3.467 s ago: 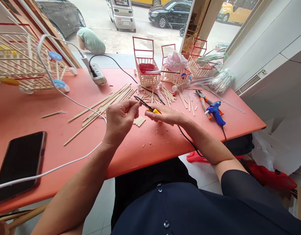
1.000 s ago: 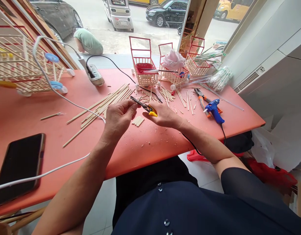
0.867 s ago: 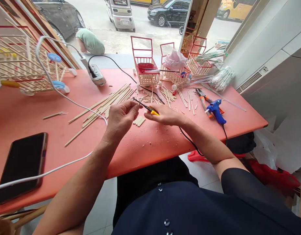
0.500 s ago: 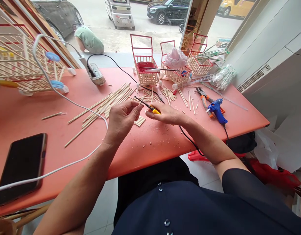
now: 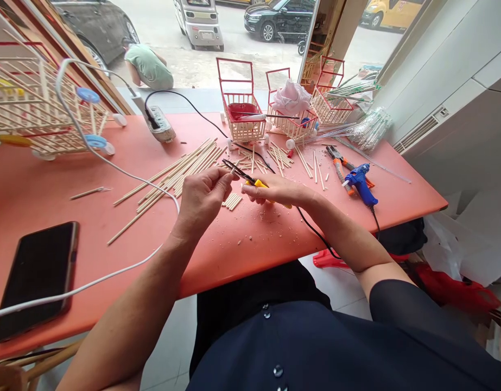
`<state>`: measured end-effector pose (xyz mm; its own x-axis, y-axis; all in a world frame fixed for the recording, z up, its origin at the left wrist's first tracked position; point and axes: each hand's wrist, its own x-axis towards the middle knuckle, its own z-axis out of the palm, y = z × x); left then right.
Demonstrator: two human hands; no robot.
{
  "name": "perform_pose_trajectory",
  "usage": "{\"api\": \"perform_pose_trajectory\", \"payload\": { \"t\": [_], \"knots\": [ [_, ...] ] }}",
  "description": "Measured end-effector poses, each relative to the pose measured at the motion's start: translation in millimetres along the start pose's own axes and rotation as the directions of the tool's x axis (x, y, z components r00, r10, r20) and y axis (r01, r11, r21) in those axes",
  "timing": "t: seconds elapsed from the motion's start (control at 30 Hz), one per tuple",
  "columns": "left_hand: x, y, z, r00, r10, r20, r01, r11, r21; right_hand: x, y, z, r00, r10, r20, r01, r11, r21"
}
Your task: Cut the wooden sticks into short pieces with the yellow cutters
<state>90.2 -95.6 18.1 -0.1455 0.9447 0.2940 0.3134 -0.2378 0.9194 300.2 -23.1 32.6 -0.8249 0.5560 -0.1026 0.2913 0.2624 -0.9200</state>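
My right hand (image 5: 280, 190) is closed round the yellow handles of a pair of cutters (image 5: 244, 176), whose dark jaws point up and left. My left hand (image 5: 201, 196) pinches a short thin wooden stick (image 5: 234, 168) and holds it at the jaws. Both hands hover just above the orange table (image 5: 250, 239). A small pile of short cut sticks (image 5: 232, 201) lies on the table between the hands. Long wooden sticks (image 5: 177, 171) lie spread to the left of the hands.
A black phone (image 5: 34, 277) with a white cable (image 5: 112, 168) lies front left. A large stick cart (image 5: 38, 108) stands far left, three small carts (image 5: 244, 117) at the back. A blue glue gun (image 5: 358, 182) and pliers (image 5: 337, 163) lie right; a power strip (image 5: 158, 122) behind.
The hands have stayed in the same place above the table. The cutter handles have spread a little in my right hand, and the stick has shifted slightly at the jaws.
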Motion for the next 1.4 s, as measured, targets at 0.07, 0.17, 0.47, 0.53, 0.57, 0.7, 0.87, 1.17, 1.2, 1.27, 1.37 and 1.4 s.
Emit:
{"api": "perform_pose_trajectory", "payload": {
  "t": [0.07,0.17,0.47,0.53,0.57,0.7,0.87,1.17,1.2,1.27,1.37,1.4],
  "knots": [
    [1,-2,-0.9,0.999,-0.007,0.032,0.009,0.999,-0.043,0,1,0,1.000,-0.019,-0.002,0.019,1.000,-0.012],
    [2,-5,-1.8,0.997,-0.040,0.069,0.050,0.989,-0.136,0,2,-1,0.999,-0.046,-0.017,0.045,0.997,-0.066],
    [5,-8,-1.8,0.979,-0.130,0.158,0.182,0.908,-0.378,5,6,-2,0.993,-0.062,-0.097,0.030,0.952,-0.306],
    [5,-6,-2.1,0.977,-0.132,0.166,0.189,0.898,-0.397,5,6,-2,0.993,-0.059,-0.101,0.024,0.948,-0.316],
    [5,-6,-2.2,0.976,-0.133,0.171,0.193,0.894,-0.405,5,6,-2,0.993,-0.057,-0.104,0.022,0.948,-0.317],
    [5,-3,-1.9,0.970,-0.148,0.195,0.220,0.874,-0.434,5,6,-2,0.992,-0.046,-0.122,0.003,0.944,-0.329],
    [4,-2,-2.3,0.962,-0.171,0.213,0.253,0.853,-0.456,4,5,-2,0.991,-0.045,-0.125,0.000,0.940,-0.341],
    [6,1,-3.5,0.962,-0.144,0.231,0.239,0.853,-0.464,2,3,1,0.987,-0.077,-0.142,0.025,0.941,-0.337],
    [6,1,-3.5,0.964,-0.136,0.228,0.230,0.857,-0.462,2,3,2,0.985,-0.087,-0.148,0.033,0.941,-0.336],
    [7,1,-3.7,0.967,-0.123,0.225,0.214,0.869,-0.447,2,4,3,0.981,-0.114,-0.158,0.057,0.943,-0.328],
    [7,1,-4.4,0.968,-0.113,0.225,0.201,0.886,-0.419,3,6,6,0.972,-0.154,-0.175,0.095,0.947,-0.306],
    [7,1,-4.7,0.968,-0.109,0.227,0.198,0.888,-0.416,3,7,7,0.969,-0.164,-0.183,0.103,0.948,-0.302]
  ]
}}
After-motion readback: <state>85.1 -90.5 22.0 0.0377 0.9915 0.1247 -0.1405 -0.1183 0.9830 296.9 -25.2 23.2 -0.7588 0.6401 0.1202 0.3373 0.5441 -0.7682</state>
